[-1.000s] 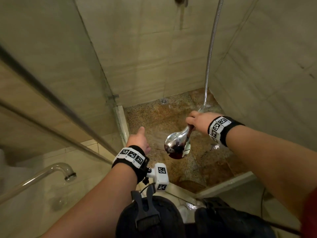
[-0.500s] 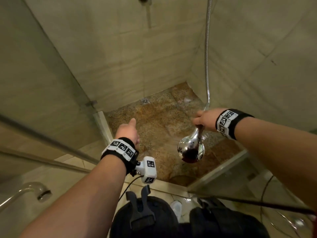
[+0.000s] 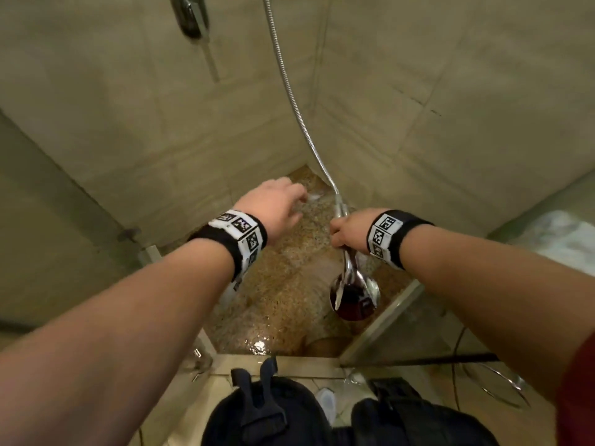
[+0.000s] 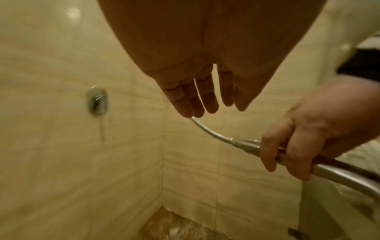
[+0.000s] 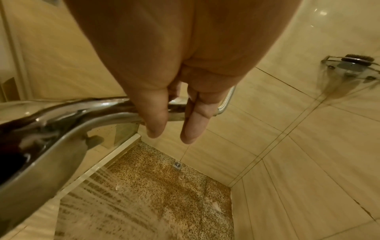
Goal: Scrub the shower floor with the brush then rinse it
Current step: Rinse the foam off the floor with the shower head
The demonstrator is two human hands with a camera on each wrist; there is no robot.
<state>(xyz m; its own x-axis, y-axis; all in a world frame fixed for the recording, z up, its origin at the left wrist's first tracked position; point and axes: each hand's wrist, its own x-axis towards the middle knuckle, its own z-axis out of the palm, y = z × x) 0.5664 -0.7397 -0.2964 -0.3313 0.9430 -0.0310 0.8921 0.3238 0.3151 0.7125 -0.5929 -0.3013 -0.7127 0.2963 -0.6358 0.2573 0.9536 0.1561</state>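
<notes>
Right hand point(image 3: 346, 231) wrapped round the shower head point(image 3: 354, 296): best swept slowly over the wet floor point(image 3: 283, 284) toward the drain point(image 5: 177, 164), left hand point(image 3: 277, 207) spread, apparently holding nothing.

The head view looks steeply down from above onto both forearms and the shower floor point(image 3: 283, 284). The left wrist view looks along the left hand point(image 4: 205, 81), very near, toward the wall corner. The right wrist view looks along the right hand point(image 5: 174, 97), down at the same floor; all three share it.
</notes>
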